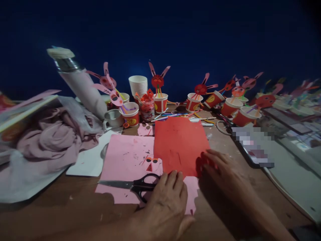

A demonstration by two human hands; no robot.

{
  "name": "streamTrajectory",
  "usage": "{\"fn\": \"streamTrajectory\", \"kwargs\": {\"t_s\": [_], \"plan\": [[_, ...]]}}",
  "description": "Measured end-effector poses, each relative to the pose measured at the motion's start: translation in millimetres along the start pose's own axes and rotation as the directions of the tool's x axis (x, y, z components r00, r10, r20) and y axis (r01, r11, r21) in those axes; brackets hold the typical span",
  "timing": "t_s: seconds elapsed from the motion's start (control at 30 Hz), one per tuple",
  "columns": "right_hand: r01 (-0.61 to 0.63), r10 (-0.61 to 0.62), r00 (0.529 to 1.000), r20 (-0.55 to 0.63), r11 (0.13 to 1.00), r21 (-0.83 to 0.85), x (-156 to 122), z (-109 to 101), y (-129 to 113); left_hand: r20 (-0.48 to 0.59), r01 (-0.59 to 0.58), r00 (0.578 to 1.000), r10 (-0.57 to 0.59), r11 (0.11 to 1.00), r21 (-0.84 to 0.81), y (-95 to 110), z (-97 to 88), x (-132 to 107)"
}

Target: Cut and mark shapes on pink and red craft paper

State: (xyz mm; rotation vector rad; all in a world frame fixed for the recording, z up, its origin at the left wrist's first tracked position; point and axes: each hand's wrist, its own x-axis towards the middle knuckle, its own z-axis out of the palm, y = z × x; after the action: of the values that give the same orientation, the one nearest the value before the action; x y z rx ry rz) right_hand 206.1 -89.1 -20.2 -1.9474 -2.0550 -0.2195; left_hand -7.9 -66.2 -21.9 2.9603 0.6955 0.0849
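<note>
My left hand (pixel 167 197) lies flat, fingers stretched out, over the lower edge of a red paper sheet (pixel 183 140) and the pink paper beneath. Right beside it, black-handled scissors (pixel 135 184) rest on a pink sheet (pixel 115 160) with cut-out edges. A pink paper face (pixel 151 164) with dark eyes and a red triangle lies just above the scissors. At the red sheet's right edge, my right hand (pixel 223 165) has its fingers curled round red paper. I cannot tell whether that is the sheet's edge or a separate piece.
Paper cups with rabbit figures (pixel 160 100) line the back, near stacked white cups (pixel 138 85) and a jar of red scraps (pixel 147 107). Pens (pixel 175 115) lie before them. At left are a flask (pixel 80 83), mug (pixel 112 118) and cloth (pixel 57 134); at right, a phone (pixel 250 147) and cable.
</note>
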Motion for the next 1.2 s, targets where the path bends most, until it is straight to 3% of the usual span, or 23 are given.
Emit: {"fn": "streamTrajectory", "kwargs": {"t_s": [0.1, 0.23, 0.33, 0.43, 0.77, 0.9, 1.03, 1.2], "plan": [[-0.129, 0.128, 0.991, -0.038, 0.992, -0.001, 9.6, 0.0, 13.2, 0.016, -0.023, 1.0, 0.022, 1.0, 0.015, -1.0, -1.9, 0.6], [-0.334, 0.32, 0.94, 0.12, 0.933, 0.133, 28.1, -3.5, 17.3, 0.018, -0.026, 1.0, 0.025, 0.999, 0.022, -1.9, 0.5, 1.8], [-0.454, 0.393, 0.89, 0.231, 0.812, 0.366, 37.0, -4.9, 17.2, 0.009, -0.019, 1.0, 0.019, 1.0, 0.017, -2.1, 5.2, 2.3], [-0.528, 0.454, 0.848, 0.272, 0.697, 0.485, 42.0, -6.3, 18.5, -0.032, -0.024, 0.999, 0.025, 0.999, 0.024, -2.8, 9.0, 2.2], [-0.571, 0.402, 0.819, 0.41, 0.503, 0.648, 42.9, -3.6, 18.1, -0.017, 0.021, 1.0, -0.023, 0.995, -0.094, -5.0, -7.8, 0.9], [-0.573, 0.418, 0.812, 0.408, 0.431, 0.697, 39.0, -0.2, 22.5, -0.129, 0.038, 0.99, -0.057, 0.99, -0.139, -11.9, -25.6, 3.0], [-0.556, 0.415, 0.816, 0.402, 0.375, 0.742, 36.8, -0.6, 25.7, -0.246, 0.079, 0.962, -0.117, 0.984, -0.16, -31.6, -44.4, 5.9], [-0.452, 0.36, 0.88, 0.309, 0.44, 0.776, 38.4, -12.0, 33.3, -0.414, 0.137, 0.884, -0.215, 0.968, -0.21, -66.4, -64.1, 8.6]]}}
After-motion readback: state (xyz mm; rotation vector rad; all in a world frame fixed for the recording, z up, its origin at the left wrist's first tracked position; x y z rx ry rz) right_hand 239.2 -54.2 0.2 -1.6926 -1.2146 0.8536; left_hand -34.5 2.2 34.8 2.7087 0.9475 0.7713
